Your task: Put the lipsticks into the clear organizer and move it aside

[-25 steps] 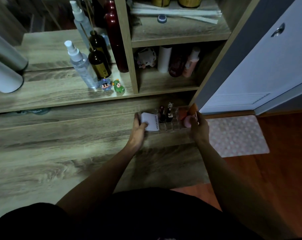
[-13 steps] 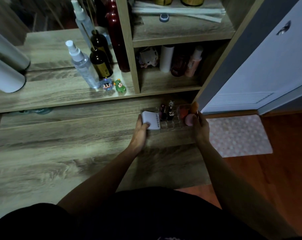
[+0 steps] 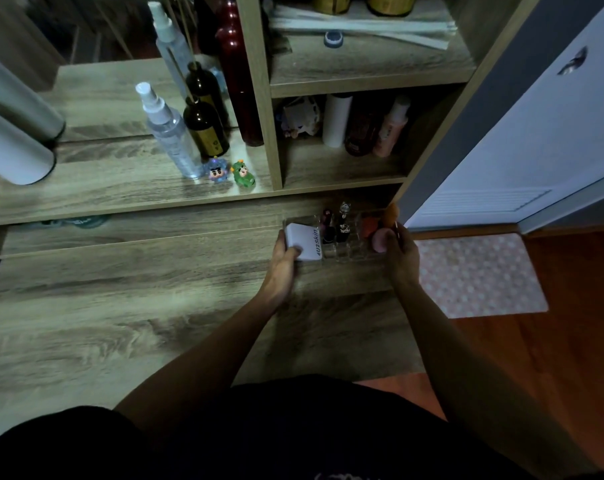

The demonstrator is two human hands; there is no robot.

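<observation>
Two hands grip the organizer (image 3: 342,252) from either end, right of centre in the frame, where it sits on the wooden desk (image 3: 120,306) close under the shelf edge. The left hand (image 3: 285,259) is closed on the organizer's left end, thumb lying on a white compact (image 3: 305,242) that rests in that end with blue lettering along its side. The right hand (image 3: 400,251) is wrapped round the right end, fingers curled against the clear wall beside a pink sponge (image 3: 380,240) and an orange one (image 3: 369,225). An orange brush tip (image 3: 392,213) pokes up just above that hand.

Between the two hands, two lipsticks (image 3: 328,228) stand upright in the middle compartments, one dark reddish, the other (image 3: 343,221) with a silvery cap. The front cells look vacant, though the light is dim and the plastic hard to read.

Above, in the upper middle of the frame, a spray bottle (image 3: 170,136) and a brown bottle (image 3: 205,128) stand on the shelf (image 3: 103,188) in front of a mirror, with two small figurines (image 3: 233,171) just in front of them. At right, a pink mat (image 3: 477,275) lies on the reddish floor by a white door (image 3: 553,140).
</observation>
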